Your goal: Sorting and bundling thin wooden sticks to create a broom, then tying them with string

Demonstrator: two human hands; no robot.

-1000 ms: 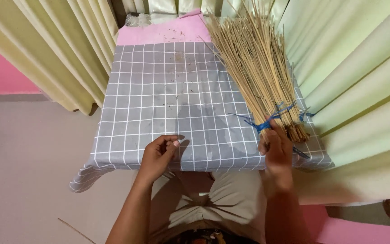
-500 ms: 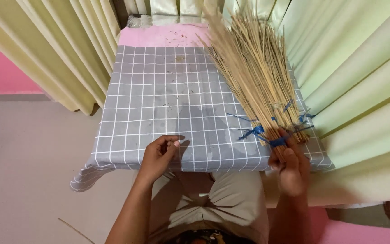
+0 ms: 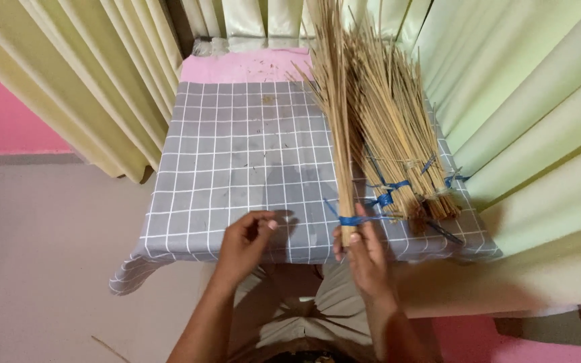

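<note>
My right hand (image 3: 364, 252) grips the butt end of a thin bundle of dry straw sticks (image 3: 336, 114) tied with a blue band (image 3: 358, 219), held up off the table near its front edge. To its right, several more tied bundles of sticks (image 3: 398, 134) lie on the grey checked cloth (image 3: 237, 168). My left hand (image 3: 243, 242) hovers at the front edge of the cloth, fingers curled loosely, holding nothing that I can see.
The cloth covers a small table with a pink surface (image 3: 237, 66) showing at the back. Pale yellow curtains (image 3: 89, 81) hang at the left and pale green curtains (image 3: 539, 121) at the right. Grey floor (image 3: 42, 255) lies to the left.
My right hand has pulled one tied bundle away from the pile, moving it left toward the table's middle and raising it. My left hand has stayed near the front edge.
</note>
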